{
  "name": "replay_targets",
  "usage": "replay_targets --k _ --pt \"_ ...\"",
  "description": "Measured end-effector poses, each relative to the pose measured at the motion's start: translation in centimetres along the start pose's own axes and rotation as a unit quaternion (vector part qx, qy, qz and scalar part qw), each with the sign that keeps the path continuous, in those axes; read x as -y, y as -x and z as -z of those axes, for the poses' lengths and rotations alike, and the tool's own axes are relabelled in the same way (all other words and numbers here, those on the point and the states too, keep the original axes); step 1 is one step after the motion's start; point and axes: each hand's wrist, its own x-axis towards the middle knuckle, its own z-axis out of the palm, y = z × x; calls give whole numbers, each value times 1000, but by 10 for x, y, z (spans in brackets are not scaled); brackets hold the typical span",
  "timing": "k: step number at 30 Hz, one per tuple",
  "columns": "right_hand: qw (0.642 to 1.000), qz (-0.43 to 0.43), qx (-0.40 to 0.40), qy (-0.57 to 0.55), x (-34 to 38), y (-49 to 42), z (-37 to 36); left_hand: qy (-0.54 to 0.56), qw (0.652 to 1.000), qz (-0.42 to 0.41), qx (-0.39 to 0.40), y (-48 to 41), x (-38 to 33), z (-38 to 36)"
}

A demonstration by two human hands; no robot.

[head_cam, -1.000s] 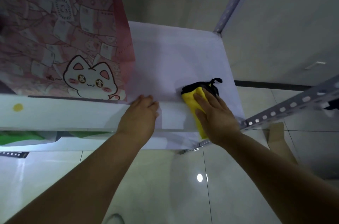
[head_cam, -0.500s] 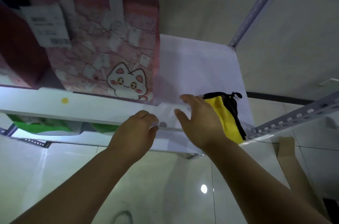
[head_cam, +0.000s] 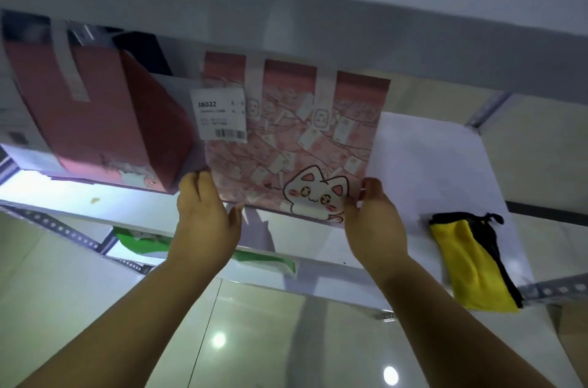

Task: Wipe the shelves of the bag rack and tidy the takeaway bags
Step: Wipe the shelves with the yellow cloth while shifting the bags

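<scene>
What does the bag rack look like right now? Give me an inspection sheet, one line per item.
Surface: white shelf, bare part beside the bags.
Job's things: pink cat bag standing upright, white label on it; red bag beside it; yellow cloth lying at the shelf's front corner, untouched.
Clutter: green bag on the shelf below.
Hands: left hand grips the pink cat bag's lower edge on one side; right hand grips the other side.
Cables: nothing seen.
Surroundings: perforated metal rail, glossy tiled floor, plain wall.
</scene>
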Motion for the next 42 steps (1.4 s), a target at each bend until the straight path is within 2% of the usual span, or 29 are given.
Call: replay_targets --k 5,11,15,18,21,28,33,38,42 --pt "1000 -5 -29 8 -5 -7 0 11 997 52 52 -25 3 -4" --pt "986 -42 -136 -86 -26 -13 9 33 995 -49 83 -33 -16 -19" --pt "982 -28 -114 -146 -45 -17 21 22 989 -105 104 -33 -35 -34" --pt "990 0 -92 -104 -59 -21 30 25 985 -124 113 -34 -47 -44" --pt "994 -7 -78 -71 -70 -28 40 11 981 -145 129 -37 -55 -54" --pt "999 -6 -44 -26 -86 -31 51 15 982 -139 129 -30 -59 -67" --pt "997 -12 -52 49 -106 -15 54 -5 988 -126 86 -14 -61 -71" --pt "983 40 -95 154 -139 7 64 -25 987 -136 78 17 -67 -82" --pt "972 -27 4 232 -164 18 73 -42 980 -161 108 45 -75 -97"
